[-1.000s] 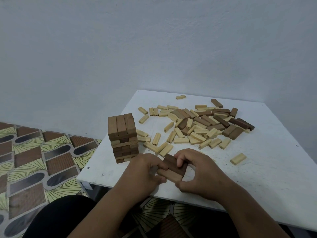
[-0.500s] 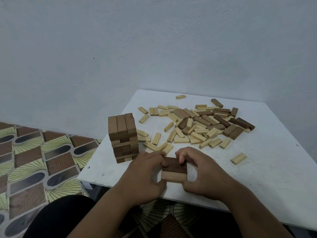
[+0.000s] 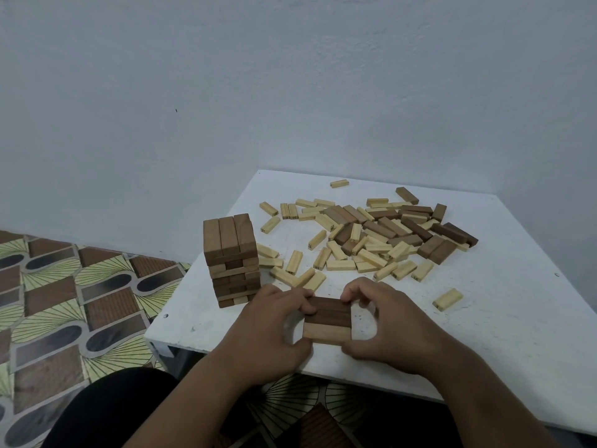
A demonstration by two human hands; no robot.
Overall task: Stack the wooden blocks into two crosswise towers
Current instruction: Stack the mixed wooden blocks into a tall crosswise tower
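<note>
Blocks of the new layer (image 3: 327, 320), three side by side, lie flat on the table (image 3: 484, 334) just right of the finished tower (image 3: 232, 260), long axes running left to right between the hands. Left hand (image 3: 274, 331) and right hand (image 3: 384, 324) each pinch one end, squaring the row; two blocks are dark, the nearest pale. Head view only: the loose pile (image 3: 371, 237) lies beyond, right of the tower, about equally near both hands.

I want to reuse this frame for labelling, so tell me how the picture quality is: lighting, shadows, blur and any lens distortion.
Head view: dim, flat, bluish light with no glare; only soft shadows beside the tower and under the loose blocks. Both hands, left hand and right hand, and the row of blocks between them look sharp. Wide-angle lens visibly skews the table edges.
</note>
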